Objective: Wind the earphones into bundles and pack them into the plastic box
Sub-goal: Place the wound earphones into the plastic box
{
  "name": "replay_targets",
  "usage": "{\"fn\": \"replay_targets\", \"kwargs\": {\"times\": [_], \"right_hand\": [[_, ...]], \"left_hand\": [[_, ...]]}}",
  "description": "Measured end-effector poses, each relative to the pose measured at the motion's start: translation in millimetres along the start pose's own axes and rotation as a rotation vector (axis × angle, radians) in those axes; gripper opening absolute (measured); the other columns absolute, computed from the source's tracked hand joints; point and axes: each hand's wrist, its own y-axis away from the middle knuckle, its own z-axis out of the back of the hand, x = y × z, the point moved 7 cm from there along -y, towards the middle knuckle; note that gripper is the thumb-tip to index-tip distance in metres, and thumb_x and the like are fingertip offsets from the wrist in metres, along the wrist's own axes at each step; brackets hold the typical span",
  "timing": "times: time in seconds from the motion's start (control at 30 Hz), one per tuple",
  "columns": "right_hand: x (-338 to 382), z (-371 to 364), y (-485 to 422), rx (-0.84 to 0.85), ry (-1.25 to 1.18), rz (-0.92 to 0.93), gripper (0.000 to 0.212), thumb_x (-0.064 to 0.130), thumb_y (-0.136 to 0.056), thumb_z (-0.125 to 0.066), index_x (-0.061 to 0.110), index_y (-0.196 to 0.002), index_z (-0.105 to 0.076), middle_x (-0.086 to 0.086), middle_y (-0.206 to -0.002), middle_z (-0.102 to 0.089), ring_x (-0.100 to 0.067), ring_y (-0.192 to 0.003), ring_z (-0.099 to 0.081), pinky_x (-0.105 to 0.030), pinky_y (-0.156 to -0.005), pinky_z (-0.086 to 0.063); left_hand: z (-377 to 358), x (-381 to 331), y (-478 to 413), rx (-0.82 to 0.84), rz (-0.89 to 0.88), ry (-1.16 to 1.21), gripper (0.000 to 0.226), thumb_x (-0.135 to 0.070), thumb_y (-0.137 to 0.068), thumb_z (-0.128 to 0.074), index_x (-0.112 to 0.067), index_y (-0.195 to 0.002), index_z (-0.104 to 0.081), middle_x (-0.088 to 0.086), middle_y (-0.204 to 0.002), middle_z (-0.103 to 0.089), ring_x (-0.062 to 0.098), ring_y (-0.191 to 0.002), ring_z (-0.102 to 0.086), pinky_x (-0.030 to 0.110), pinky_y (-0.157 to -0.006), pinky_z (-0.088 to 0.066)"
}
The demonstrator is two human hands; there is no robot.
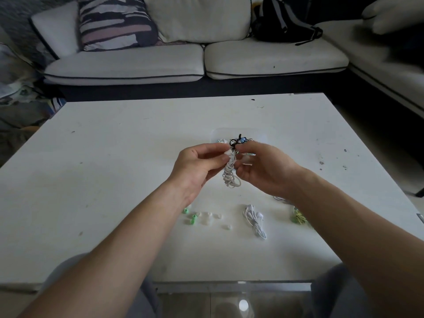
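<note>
A wound bundle of white earphones (230, 174) hangs between my hands above the white table (114, 157). My left hand (197, 165) pinches its upper part from the left. My right hand (261, 167) pinches it from the right. Right behind my hands stands the clear plastic box (259, 134), with black, blue and white earphones inside it; my hands hide most of it. Another white earphone set (255, 220) lies loose on the table nearer to me. A yellow-green earphone tangle (298, 217) lies at the right, partly under my right forearm.
Several loose green and white ear tips (204, 219) lie scattered under my left forearm. A white sofa (197, 63) with a striped cushion (114, 21) and a black bag (282, 21) stands beyond the table's far edge.
</note>
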Motion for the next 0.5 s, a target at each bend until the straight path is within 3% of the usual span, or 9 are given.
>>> {"fn": "replay_targets", "kwargs": {"times": [0.1, 0.23, 0.37, 0.5], "right_hand": [[0, 2, -1, 0.01, 0.264, 0.088, 0.004, 0.008, -0.092, -0.067, 0.007, -0.094, -0.063, -0.005, -0.073, -0.06, -0.014, -0.061, -0.056, -0.023, -0.06, -0.048], [1, 6, -2, -0.018, 0.424, 0.183, 0.003, 0.002, -0.09, -0.069, 0.005, -0.092, -0.068, -0.005, -0.071, -0.061, -0.012, -0.059, -0.057, -0.021, -0.059, -0.05], [-2, 12, -4, -0.046, 0.511, 0.161, 0.002, 0.003, -0.089, -0.07, 0.003, -0.088, -0.07, -0.006, -0.068, -0.064, -0.011, -0.056, -0.058, -0.02, -0.057, -0.05], [-3, 19, -4, -0.067, 0.523, 0.132, 0.003, 0.005, -0.09, -0.07, 0.003, -0.089, -0.07, -0.005, -0.065, -0.064, -0.01, -0.052, -0.057, -0.022, -0.056, -0.05]], "left_hand": [[-1, -3, 3, 0.01, -0.055, -0.154, 0.019, 0.006, -0.079, -0.074, -0.008, -0.092, -0.075, 0.012, -0.092, -0.075, 0.02, -0.084, -0.072, 0.028, -0.085, -0.058], [5, 0, 2, -0.037, -0.088, -0.306, 0.013, -0.004, -0.077, -0.081, -0.008, -0.087, -0.073, 0.005, -0.074, -0.072, 0.013, -0.07, -0.068, 0.025, -0.072, -0.058], [15, 15, -9, 0.063, -0.112, -0.814, 0.007, -0.016, -0.079, -0.08, -0.019, -0.08, -0.074, -0.004, -0.069, -0.071, 0.008, -0.061, -0.063, 0.026, -0.062, -0.054], [22, 54, -12, 0.317, 0.036, -1.414, 0.011, -0.013, -0.079, -0.077, -0.024, -0.079, -0.074, -0.009, -0.079, -0.071, 0.008, -0.077, -0.066, 0.024, -0.075, -0.053]]}}
